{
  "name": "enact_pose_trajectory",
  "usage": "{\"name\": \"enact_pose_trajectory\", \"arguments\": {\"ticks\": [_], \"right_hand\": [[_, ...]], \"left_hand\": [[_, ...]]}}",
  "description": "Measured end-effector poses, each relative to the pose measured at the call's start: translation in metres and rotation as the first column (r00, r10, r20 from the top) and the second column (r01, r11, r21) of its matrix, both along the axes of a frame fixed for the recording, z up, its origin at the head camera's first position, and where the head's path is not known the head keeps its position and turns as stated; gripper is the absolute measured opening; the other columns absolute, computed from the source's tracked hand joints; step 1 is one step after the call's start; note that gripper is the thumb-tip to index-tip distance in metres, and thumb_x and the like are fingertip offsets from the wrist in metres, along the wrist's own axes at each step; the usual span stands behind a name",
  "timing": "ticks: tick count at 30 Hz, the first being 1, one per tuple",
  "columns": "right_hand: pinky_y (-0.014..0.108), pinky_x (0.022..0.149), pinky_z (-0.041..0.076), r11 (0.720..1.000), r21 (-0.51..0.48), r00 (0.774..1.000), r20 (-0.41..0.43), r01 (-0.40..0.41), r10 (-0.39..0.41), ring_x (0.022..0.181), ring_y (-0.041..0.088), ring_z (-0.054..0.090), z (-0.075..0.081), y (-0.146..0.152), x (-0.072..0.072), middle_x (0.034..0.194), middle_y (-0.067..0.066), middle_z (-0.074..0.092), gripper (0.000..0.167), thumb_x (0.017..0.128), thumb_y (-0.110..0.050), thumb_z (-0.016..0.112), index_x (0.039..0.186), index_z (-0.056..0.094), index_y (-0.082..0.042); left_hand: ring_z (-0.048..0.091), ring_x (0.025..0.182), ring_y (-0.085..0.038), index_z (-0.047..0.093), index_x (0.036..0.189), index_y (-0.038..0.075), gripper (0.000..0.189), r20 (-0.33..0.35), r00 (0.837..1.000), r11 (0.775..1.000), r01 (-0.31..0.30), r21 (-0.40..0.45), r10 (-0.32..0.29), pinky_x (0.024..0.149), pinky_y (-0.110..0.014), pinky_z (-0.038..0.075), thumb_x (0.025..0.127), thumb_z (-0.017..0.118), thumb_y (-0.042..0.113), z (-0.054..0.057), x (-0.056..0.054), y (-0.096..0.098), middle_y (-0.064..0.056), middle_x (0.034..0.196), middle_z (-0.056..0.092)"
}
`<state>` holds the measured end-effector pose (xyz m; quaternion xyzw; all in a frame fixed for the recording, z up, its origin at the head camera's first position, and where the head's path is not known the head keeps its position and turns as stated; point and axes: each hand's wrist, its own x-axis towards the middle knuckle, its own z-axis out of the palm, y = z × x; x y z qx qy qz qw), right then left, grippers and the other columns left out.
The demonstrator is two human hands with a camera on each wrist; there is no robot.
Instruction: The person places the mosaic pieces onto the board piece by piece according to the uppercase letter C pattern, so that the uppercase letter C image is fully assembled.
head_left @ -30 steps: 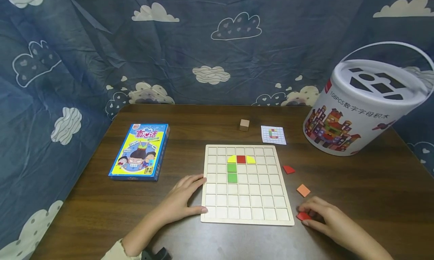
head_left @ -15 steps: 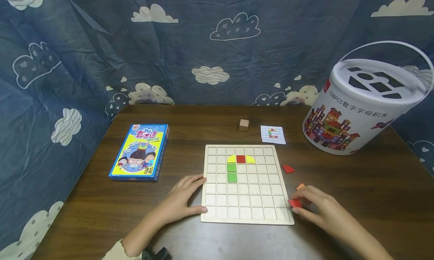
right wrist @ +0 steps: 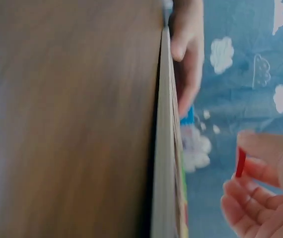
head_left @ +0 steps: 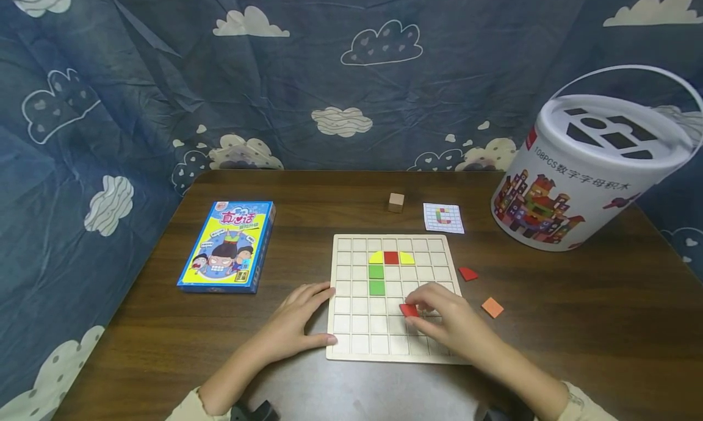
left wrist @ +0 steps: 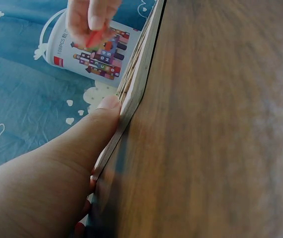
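My right hand point(head_left: 447, 317) pinches a small red tile point(head_left: 409, 310) between thumb and fingers, over the lower right part of the gridded wooden board point(head_left: 351, 329). In the right wrist view the red tile point(right wrist: 240, 161) shows edge-on, raised off the board. With fingers fairly straight, my left hand point(head_left: 293, 320) rests against the board's left edge, thumb point(left wrist: 109, 106) touching its rim. Set in the grid are a red square point(head_left: 390, 258), yellow rounded tiles point(head_left: 407, 259) on both sides of it, and two green squares point(head_left: 376, 287) below the left one.
Right of the board lie a red round-edged tile point(head_left: 468, 274) and an orange square point(head_left: 492, 307). Behind it are a pattern card point(head_left: 443, 218) and a wooden cube point(head_left: 396, 202). A large white bucket point(head_left: 566, 183) stands back right, a blue-yellow box point(head_left: 226, 247) at left.
My right hand has lifted the red tile from the table at the right and carried it left over the board, uncovering the orange square. The left hand has stayed in place.
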<state>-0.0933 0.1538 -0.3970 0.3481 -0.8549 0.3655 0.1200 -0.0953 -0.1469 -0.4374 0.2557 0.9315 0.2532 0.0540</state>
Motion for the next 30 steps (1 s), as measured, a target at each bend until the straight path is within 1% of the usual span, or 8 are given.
{"name": "enact_pose_trajectory", "arguments": {"ticks": [4,8,13,16,19,22,25,30], "right_hand": [[0.023,0.064,0.047,1.0,0.025,0.997,0.071,-0.006,0.004,0.074,0.007,0.052,-0.009,-0.017,-0.007,0.087,-0.009,0.056,0.02,0.073,-0.012,0.074,0.09,0.063,-0.013],[0.023,0.065,0.044,0.998,0.068,0.99,0.138,0.014,-0.023,0.074,0.008,0.049,-0.017,-0.028,-0.012,0.086,-0.009,0.055,0.017,0.077,-0.017,0.072,0.091,0.063,-0.014],[0.023,0.066,0.042,0.992,0.122,0.987,0.155,0.034,-0.053,0.076,0.007,0.047,-0.026,-0.036,-0.016,0.089,-0.009,0.054,0.017,0.078,-0.02,0.071,0.092,0.064,-0.014],[0.021,0.064,0.041,0.99,0.136,0.985,0.157,0.046,-0.067,0.074,0.007,0.045,-0.028,-0.039,-0.017,0.09,-0.009,0.052,0.019,0.078,-0.021,0.071,0.094,0.064,-0.013],[0.021,0.062,0.04,0.989,0.133,0.978,0.19,0.057,-0.082,0.073,0.007,0.044,-0.029,-0.039,-0.018,0.091,-0.009,0.051,0.022,0.077,-0.025,0.071,0.096,0.064,-0.015],[0.021,0.063,0.04,0.992,0.115,0.969,0.234,0.055,-0.081,0.073,0.007,0.045,-0.028,-0.038,-0.019,0.091,-0.01,0.051,0.021,0.078,-0.024,0.07,0.097,0.064,-0.016],[0.022,0.065,0.041,0.994,0.097,0.968,0.243,0.04,-0.063,0.075,0.008,0.046,-0.028,-0.037,-0.021,0.092,-0.009,0.052,0.018,0.079,-0.019,0.069,0.096,0.064,-0.015],[0.021,0.062,0.04,0.996,0.077,0.966,0.252,0.036,-0.054,0.074,0.009,0.045,-0.03,-0.037,-0.021,0.088,-0.008,0.051,0.017,0.079,-0.015,0.07,0.095,0.064,-0.015]], "left_hand": [[0.021,0.13,-0.024,0.034,0.14,0.02,0.083,0.004,1.0,1.0,-0.001,0.001,0.001,0.1,-0.05,0.02,0.073,0.055,0.066,0.0,0.0,0.0,0.002,0.143,0.028],[0.022,0.129,-0.023,0.035,0.139,0.02,0.083,-0.004,1.0,1.0,0.001,0.006,-0.001,0.101,-0.048,0.021,0.073,0.056,0.065,0.0,0.0,0.0,0.002,0.143,0.029],[0.023,0.129,-0.02,0.035,0.139,0.019,0.082,-0.023,1.0,1.0,0.008,0.008,-0.008,0.101,-0.046,0.021,0.073,0.057,0.064,0.0,-0.001,0.0,0.002,0.142,0.031],[0.023,0.129,-0.02,0.035,0.139,0.019,0.082,-0.026,1.0,1.0,0.008,0.011,-0.008,0.1,-0.046,0.022,0.073,0.057,0.064,0.0,-0.001,0.0,0.002,0.142,0.031],[0.023,0.128,-0.019,0.036,0.139,0.019,0.083,-0.024,1.0,1.0,0.007,0.013,-0.007,0.1,-0.046,0.023,0.073,0.056,0.065,0.0,-0.001,0.0,0.002,0.142,0.031],[0.023,0.128,-0.019,0.036,0.139,0.019,0.083,-0.022,1.0,1.0,0.007,0.013,-0.007,0.1,-0.046,0.023,0.073,0.056,0.065,0.0,-0.001,0.0,0.003,0.142,0.031],[0.023,0.128,-0.019,0.036,0.139,0.019,0.083,-0.021,1.0,1.0,0.007,0.015,-0.006,0.1,-0.047,0.023,0.073,0.056,0.065,0.0,0.0,0.0,0.003,0.142,0.031],[0.023,0.129,-0.02,0.036,0.139,0.019,0.083,-0.019,1.0,1.0,0.005,0.02,-0.004,0.1,-0.047,0.022,0.073,0.057,0.065,0.0,0.0,0.0,0.003,0.141,0.031]]}}
